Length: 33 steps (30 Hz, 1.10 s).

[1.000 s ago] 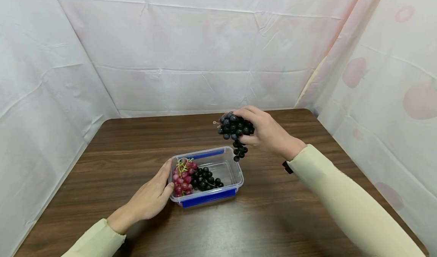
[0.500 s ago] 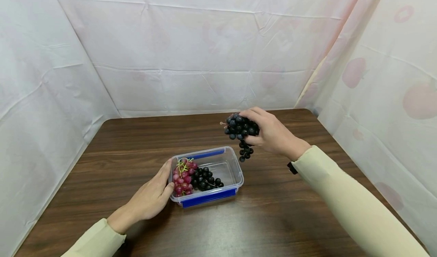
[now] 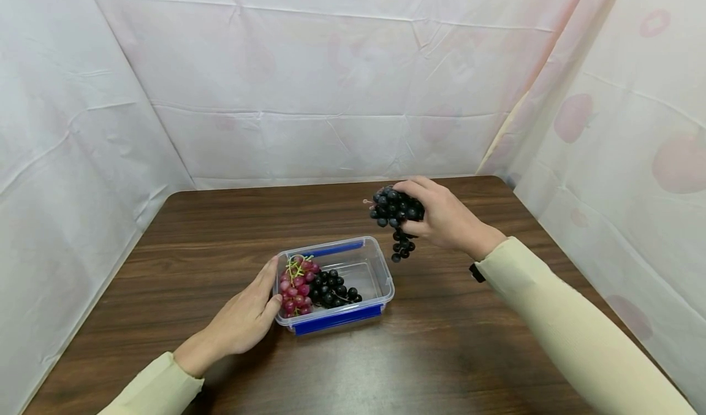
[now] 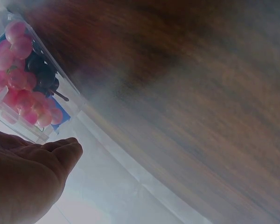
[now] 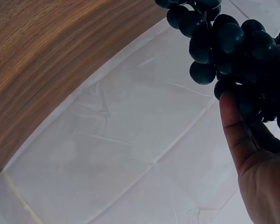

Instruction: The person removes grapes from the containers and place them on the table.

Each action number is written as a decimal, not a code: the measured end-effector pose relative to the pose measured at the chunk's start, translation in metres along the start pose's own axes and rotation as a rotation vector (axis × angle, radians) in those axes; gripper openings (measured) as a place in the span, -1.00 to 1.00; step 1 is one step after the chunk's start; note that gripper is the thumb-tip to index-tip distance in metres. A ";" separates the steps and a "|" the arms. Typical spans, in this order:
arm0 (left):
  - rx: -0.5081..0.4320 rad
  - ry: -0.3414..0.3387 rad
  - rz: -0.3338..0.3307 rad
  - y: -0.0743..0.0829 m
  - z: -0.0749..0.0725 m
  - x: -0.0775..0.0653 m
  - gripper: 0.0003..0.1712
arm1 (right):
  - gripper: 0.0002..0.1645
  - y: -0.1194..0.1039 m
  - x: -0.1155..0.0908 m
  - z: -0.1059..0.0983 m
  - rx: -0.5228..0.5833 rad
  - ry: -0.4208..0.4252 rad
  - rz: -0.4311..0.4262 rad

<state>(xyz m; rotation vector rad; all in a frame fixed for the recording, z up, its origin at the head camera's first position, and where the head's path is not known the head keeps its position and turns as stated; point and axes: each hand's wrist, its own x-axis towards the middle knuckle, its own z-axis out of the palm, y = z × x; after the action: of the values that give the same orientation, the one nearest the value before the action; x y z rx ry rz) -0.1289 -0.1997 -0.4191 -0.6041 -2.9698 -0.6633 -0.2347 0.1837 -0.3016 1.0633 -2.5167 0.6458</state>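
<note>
In the head view, my right hand [image 3: 444,217] grips a large bunch of black grapes [image 3: 394,208], held in the air to the right of and beyond the box; a small tail of grapes dangles below. The right wrist view shows the thumb pressed against these grapes [image 5: 228,39]. My left hand [image 3: 242,314] rests with straight fingers along the left wall of a clear plastic box [image 3: 361,274] with blue clips. Inside the box, red grapes [image 3: 296,287] with green stems lie at the left end, and a smaller bunch of black grapes [image 3: 329,291] lies beside them.
The box stands on a dark brown wooden table [image 3: 220,231]. Pale fabric sheets [image 3: 331,84] hang behind the table and along both sides. The box's right end shows bare bottom.
My right hand has shifted to the right with the black grapes, away from above the box's far right corner, and slightly down at the end. The left hand and box have stayed put.
</note>
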 end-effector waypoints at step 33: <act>-0.004 -0.012 -0.011 0.002 0.000 0.001 -0.23 | -0.29 0.023 -0.019 -0.001 -0.062 -0.127 0.175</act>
<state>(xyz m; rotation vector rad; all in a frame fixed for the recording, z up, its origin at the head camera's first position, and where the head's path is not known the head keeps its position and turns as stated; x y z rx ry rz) -0.1285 -0.1977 -0.4176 -0.5950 -2.9852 -0.6689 -0.2387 0.2100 -0.3158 0.8956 -2.7433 0.5588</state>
